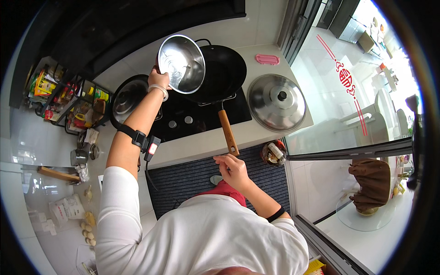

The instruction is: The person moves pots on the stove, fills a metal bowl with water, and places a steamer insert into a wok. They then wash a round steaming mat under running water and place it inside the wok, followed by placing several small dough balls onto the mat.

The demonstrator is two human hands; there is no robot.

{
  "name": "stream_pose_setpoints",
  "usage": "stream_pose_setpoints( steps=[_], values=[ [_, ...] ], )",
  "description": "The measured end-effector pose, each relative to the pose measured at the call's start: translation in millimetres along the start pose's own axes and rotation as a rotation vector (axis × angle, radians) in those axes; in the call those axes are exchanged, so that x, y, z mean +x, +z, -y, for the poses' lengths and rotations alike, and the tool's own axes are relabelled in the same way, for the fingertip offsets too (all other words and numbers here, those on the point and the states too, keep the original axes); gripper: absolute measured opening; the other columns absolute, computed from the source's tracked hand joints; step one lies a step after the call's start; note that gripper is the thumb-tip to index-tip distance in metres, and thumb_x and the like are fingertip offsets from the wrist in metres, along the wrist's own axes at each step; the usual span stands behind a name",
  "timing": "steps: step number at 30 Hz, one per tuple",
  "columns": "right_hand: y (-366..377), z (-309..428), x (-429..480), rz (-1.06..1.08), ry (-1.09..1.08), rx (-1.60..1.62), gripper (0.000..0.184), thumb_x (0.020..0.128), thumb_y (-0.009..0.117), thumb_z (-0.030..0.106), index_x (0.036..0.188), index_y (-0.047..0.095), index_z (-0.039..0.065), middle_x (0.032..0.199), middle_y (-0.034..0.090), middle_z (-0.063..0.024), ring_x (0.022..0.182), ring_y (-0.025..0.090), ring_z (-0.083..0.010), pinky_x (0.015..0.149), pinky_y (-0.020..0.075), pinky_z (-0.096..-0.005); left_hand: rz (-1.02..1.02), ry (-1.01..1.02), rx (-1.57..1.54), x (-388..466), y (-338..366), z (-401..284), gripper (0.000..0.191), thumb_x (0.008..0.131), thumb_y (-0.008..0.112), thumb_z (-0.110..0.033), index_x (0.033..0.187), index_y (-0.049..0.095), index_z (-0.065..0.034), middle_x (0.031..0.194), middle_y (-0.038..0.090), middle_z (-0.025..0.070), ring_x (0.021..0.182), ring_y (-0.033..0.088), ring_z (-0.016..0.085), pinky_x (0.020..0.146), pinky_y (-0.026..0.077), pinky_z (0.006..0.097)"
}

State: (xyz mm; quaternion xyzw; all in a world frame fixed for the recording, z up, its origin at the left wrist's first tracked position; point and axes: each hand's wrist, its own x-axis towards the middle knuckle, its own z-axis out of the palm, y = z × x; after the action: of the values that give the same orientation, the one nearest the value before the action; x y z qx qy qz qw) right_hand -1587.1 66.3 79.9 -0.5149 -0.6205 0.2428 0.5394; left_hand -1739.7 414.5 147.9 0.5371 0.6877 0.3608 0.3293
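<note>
My left hand [158,79] grips the rim of a shiny stainless steel bowl [188,74], tilted beside and partly over a black wok [227,70]. The inside of the bowl faces me and shows bright reflections. The wok stands on the black gas hob [206,120], its wooden handle [227,132] pointing towards me. Just below the handle's end hovers my right hand [235,168], fingers loosely bent and holding nothing. Whether a fingertip touches the handle, I cannot tell.
A domed steel lid [277,103] lies right of the hob, with a pink rest [267,59] behind it. Another lidded pan [129,98] sits at the left. Condiment racks [74,99] fill the left corner. A waste bin [274,153] stands near the glass door [319,96].
</note>
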Motion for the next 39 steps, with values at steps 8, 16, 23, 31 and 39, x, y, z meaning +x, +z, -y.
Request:
stream_pose_setpoints(
  steps=[8,16,23,31,39],
  values=[
    [12.5,5.8,3.1,0.087,0.041,0.114,0.026,0.079,0.053,-0.013,0.099,0.064,-0.001,0.081,0.064,-0.0099,0.065,0.065,-0.0174,0.056,0.0527,-0.025,0.077,-0.034,-0.184,-4.1,-10.2,10.2,0.05,0.082,0.056,-0.003,0.129,0.043,0.0054,0.116,0.057,0.0227,0.094,0.066,0.035,0.063,0.062,0.0454],
    [23.6,9.3,10.5,0.155,0.048,0.125,0.023,0.081,0.054,-0.012,0.098,0.065,-0.001,0.08,0.065,-0.0103,0.065,0.065,-0.0168,0.055,0.0533,-0.0243,0.27,-0.284,-0.739,-9.1,-37.3,41.9,0.02,0.075,0.054,0.0,0.093,0.055,0.0088,0.092,0.061,0.0191,0.084,0.065,0.034,0.076,0.059,0.0497],
    [44.8,8.1,19.9,0.314,0.1,0.21,0.022,0.085,0.051,-0.011,0.1,0.064,0.0,0.079,0.065,-0.0112,0.057,0.061,-0.0129,0.052,0.0492,-0.0236,0.292,-0.374,-1.012,-59.9,-101.6,79.2,0.023,0.075,0.057,-0.002,0.096,0.059,0.0079,0.087,0.065,0.0191,0.079,0.067,0.032,0.074,0.059,0.0466],
    [105.5,28.3,17.4,0.674,0.019,0.284,0.02,0.088,0.048,-0.008,0.099,0.064,-0.005,0.08,0.065,-0.0122,0.053,0.057,-0.0129,0.051,0.0483,-0.0242,-0.076,-0.331,-1.076,-216.9,-248.1,130.8,0.017,0.079,0.06,-0.008,0.091,0.056,0.002,0.078,0.06,0.0112,0.069,0.066,0.027,0.065,0.059,0.0419],
    [184.6,69.4,-14.1,1.109,-0.055,0.427,0.019,0.09,0.047,-0.006,0.102,0.062,-0.006,0.084,0.063,-0.013,0.062,0.059,-0.0142,0.056,0.0505,-0.0253,-0.706,-0.309,-1.103,-427.8,-348.3,218.5,0.031,0.08,0.056,-0.009,0.106,0.052,0.0078,0.093,0.061,0.0137,0.08,0.066,0.024,0.072,0.06,0.0406]
  ],
)
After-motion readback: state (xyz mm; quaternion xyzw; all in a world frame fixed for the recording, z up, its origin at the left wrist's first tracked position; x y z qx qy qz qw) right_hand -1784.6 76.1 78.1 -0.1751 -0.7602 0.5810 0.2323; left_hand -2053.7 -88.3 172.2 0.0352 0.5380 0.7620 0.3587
